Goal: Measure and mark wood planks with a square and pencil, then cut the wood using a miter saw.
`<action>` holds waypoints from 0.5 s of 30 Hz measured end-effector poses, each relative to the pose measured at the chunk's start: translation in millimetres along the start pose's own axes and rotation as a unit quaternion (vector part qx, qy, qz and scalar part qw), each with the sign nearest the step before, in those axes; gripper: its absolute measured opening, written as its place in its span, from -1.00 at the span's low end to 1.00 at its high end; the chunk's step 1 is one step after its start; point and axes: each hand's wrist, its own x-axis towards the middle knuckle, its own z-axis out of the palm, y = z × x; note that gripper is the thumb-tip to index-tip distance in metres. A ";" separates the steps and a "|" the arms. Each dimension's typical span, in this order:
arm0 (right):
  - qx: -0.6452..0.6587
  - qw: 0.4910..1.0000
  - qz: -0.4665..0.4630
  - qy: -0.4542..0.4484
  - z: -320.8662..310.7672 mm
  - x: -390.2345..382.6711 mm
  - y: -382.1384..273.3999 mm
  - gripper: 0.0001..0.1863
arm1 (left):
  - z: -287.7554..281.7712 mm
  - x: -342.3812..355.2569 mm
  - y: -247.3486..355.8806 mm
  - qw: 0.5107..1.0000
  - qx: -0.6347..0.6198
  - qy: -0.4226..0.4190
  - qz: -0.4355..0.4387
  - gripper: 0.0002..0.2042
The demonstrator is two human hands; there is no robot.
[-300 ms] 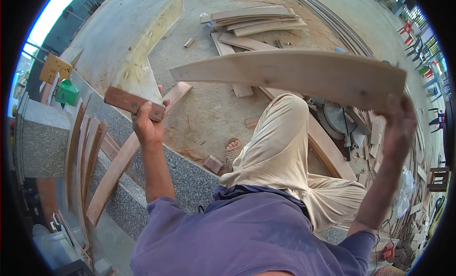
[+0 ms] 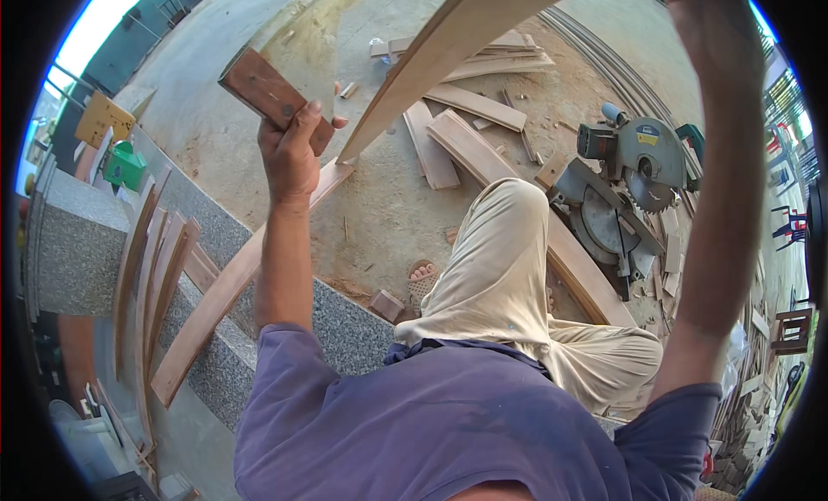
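The left hand (image 2: 291, 160), fingers closed round the block (image 2: 263, 85), is tilting it more steeply than a moment ago; a pale panel (image 2: 306, 35) is reaching out beyond it. The right hand (image 2: 711, 31) is rising to the upper rim, where its fingers are leaving view, so I cannot tell its grip. The board (image 2: 448, 53), nearly level before, is now slanting steeply, its narrow tip hanging just beside the left hand. The ledge (image 2: 345, 320) is running nearer the body than that hand; floor (image 2: 375, 221) is spreading rightward from it toward loose planks (image 2: 431, 147). Beyond these, left of the right forearm (image 2: 720, 208), the saw (image 2: 642, 156) is now showing uncovered.
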 end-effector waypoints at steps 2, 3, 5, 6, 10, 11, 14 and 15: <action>-0.038 0.998 0.033 0.037 47.2 -7.7 28.3 -0.39 | 12.8 -4.2 -5.2 0.999 -0.032 0.013 -0.007 -0.72; -0.008 0.998 0.034 0.044 68.7 -16.1 57.0 -0.46 | 15.6 -9.2 -8.2 0.998 -0.041 0.039 -0.018 -0.72; 0.061 0.990 0.114 0.050 112.1 -36.0 97.1 -0.55 | 12.2 -17.6 -11.9 0.996 -0.049 0.071 -0.028 -0.72; -0.009 0.987 0.140 0.076 128.6 -47.9 115.9 -0.53 | 9.6 -19.4 -15.1 0.994 -0.059 0.084 -0.032 -0.71; 0.115 0.967 0.219 0.054 176.1 -91.9 171.6 -0.52 | -14.6 -23.8 -20.1 0.991 -0.083 0.105 -0.029 -0.67; 0.122 0.964 0.224 0.078 180.7 -95.7 176.9 -0.57 | -22.9 -29.3 -18.9 0.986 -0.099 0.128 -0.036 -0.66; -0.050 0.975 0.184 0.110 163.1 -78.0 166.7 -0.64 | -47.4 -48.6 -15.6 0.986 -0.079 0.142 -0.027 -0.59; -0.109 0.974 0.151 0.130 149.9 -66.7 154.2 -0.65 | -54.9 -54.9 -15.7 0.983 -0.073 0.163 -0.034 -0.57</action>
